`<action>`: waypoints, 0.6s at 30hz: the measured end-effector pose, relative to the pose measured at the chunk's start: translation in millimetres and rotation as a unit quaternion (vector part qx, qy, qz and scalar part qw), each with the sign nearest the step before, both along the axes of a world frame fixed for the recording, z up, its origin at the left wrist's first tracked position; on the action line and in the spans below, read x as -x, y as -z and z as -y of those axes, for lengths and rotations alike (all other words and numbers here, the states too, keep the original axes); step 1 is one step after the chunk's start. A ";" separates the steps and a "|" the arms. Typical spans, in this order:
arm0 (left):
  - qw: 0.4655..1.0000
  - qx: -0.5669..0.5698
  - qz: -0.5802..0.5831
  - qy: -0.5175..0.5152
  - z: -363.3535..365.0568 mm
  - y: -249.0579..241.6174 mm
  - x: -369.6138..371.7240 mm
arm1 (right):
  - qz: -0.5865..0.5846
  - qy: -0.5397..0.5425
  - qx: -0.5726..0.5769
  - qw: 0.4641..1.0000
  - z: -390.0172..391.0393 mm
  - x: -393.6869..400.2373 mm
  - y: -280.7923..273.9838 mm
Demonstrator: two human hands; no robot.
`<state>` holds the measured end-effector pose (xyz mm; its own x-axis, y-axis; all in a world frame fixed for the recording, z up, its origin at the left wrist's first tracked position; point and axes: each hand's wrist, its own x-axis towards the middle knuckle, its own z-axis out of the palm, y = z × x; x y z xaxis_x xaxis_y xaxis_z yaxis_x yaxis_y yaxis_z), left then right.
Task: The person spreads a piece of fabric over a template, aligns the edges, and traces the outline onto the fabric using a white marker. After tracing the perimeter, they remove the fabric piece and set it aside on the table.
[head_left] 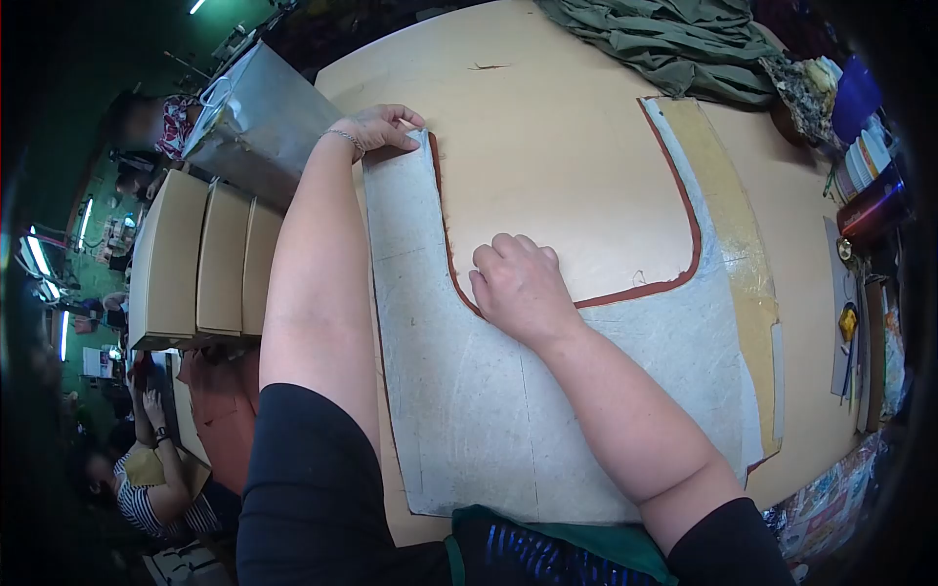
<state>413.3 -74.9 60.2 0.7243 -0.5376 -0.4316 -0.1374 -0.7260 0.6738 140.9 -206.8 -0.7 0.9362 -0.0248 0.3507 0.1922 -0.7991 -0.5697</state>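
Note:
A large pale grey U-shaped pattern sheet (469,391) lies flat on the tan table (547,117). Reddish-brown material (640,291) shows as a narrow border along its inner curve. At the top of the sheet's left arm is my left hand (383,129), its thumb and fingers apart at the corner. My right hand (520,285) rests on the bottom left of the inner curve with its fingers curled under; whatever they hold, if anything, is hidden. A yellowish strip (723,205) runs along the sheet's right side.
Dark green cloth (674,44) is heaped at the back right. Tools and containers line the right edge, with a dark red can (870,210) among them. A grey metal box (264,122) and tan boxes (171,259) stand at left. A person in stripes (147,488) sits lower left.

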 end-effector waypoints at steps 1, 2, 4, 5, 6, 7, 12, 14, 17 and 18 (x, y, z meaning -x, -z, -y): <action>1.000 0.005 -0.011 0.002 0.3 4.7 -3.4 | -0.004 0.000 0.000 1.000 0.2 0.2 0.0; 1.000 0.010 -0.023 0.003 0.0 9.3 -6.7 | -0.003 0.000 0.001 1.000 0.4 0.2 0.5; 0.999 -0.017 0.021 0.019 3.2 15.5 -4.8 | -0.003 -0.001 0.002 1.000 0.0 0.0 1.6; 0.998 -0.030 0.043 0.027 4.0 18.2 -3.8 | -0.004 -0.002 0.002 1.000 -0.1 -0.1 1.2; 0.996 -0.048 0.064 0.027 3.6 20.3 -6.7 | -0.005 -0.003 0.002 1.000 0.1 -0.2 0.2; 0.994 -0.065 0.084 0.026 3.6 21.4 -10.3 | -0.006 -0.004 0.002 1.000 0.2 0.1 -0.2; 0.997 -0.011 0.067 -0.027 -3.4 27.9 -14.3 | -0.002 -0.001 0.004 1.000 0.0 -0.1 -0.4; 0.996 -0.012 0.082 -0.029 -5.2 32.6 -14.8 | -0.006 -0.001 0.004 1.000 0.3 0.3 -0.5; 0.978 -0.117 0.168 0.042 3.2 21.7 -3.2 | -0.012 -0.004 0.002 1.000 -0.5 0.5 -2.9; 0.970 -0.148 0.186 0.055 5.6 19.0 -0.9 | -0.011 -0.004 0.000 1.000 -0.5 0.5 -2.9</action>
<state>414.2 -80.4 41.2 0.8049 -0.5123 -0.2996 -0.4178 -0.8477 0.3270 140.4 -206.4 2.1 0.9438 -0.0164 0.3300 0.1865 -0.7980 -0.5731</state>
